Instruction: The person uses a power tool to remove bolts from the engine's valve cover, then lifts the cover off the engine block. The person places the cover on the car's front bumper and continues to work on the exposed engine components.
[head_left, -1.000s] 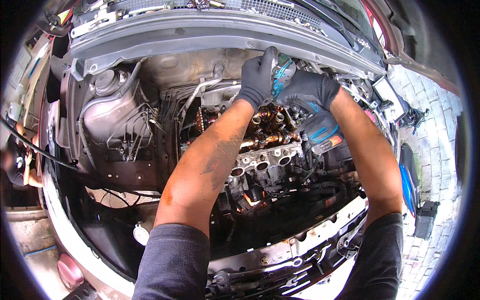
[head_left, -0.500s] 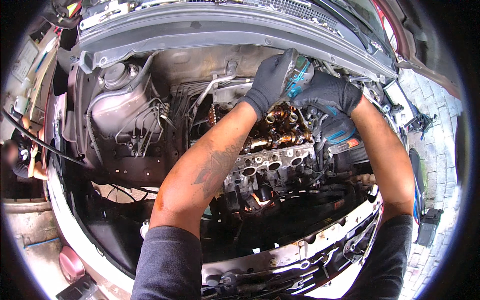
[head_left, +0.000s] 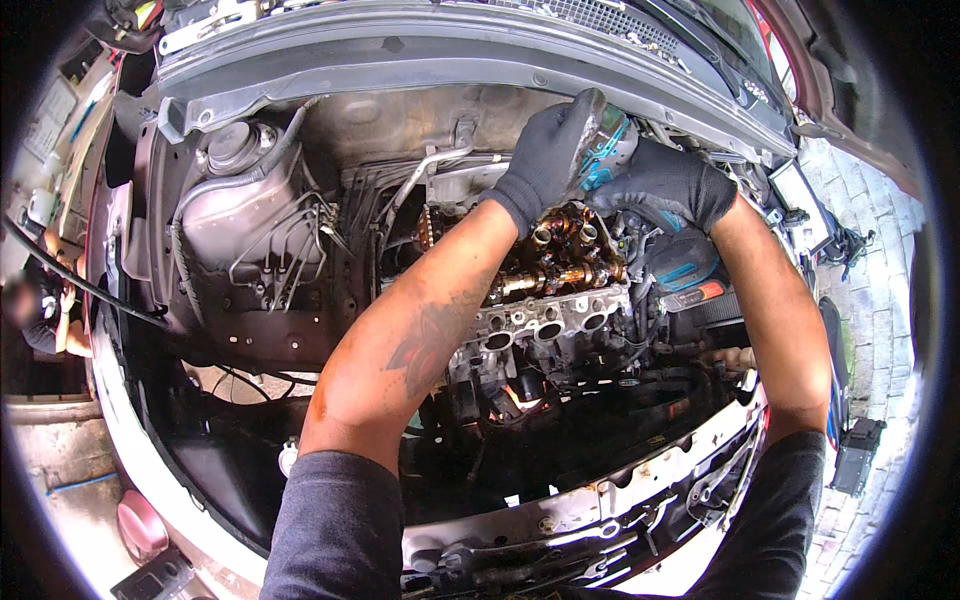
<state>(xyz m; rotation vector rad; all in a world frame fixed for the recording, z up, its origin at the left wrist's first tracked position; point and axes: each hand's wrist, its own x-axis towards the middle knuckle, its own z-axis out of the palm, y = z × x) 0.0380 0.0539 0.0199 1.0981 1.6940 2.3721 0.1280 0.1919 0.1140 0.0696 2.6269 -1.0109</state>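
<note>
The engine point(head_left: 560, 309) lies opened up, its camshafts point(head_left: 532, 283) bare; over the far right corner, the left hand point(head_left: 550, 147) wraps its grip round the teal-and-black power tool point(head_left: 608, 150), the right hand point(head_left: 668, 188) clasped below; what remains, I can't tell

Over the far edge of the open engine point(head_left: 548, 281), the gloved left grip point(head_left: 548, 150) clasps the head of a teal-and-black cordless power tool point(head_left: 612, 150), and the gloved right grip point(head_left: 672, 188) wraps its handle; the tool's tip is hidden. Spanners point(head_left: 560, 538) lie on the engine's near side, while well left of it another person point(head_left: 48, 315) appears.
</note>
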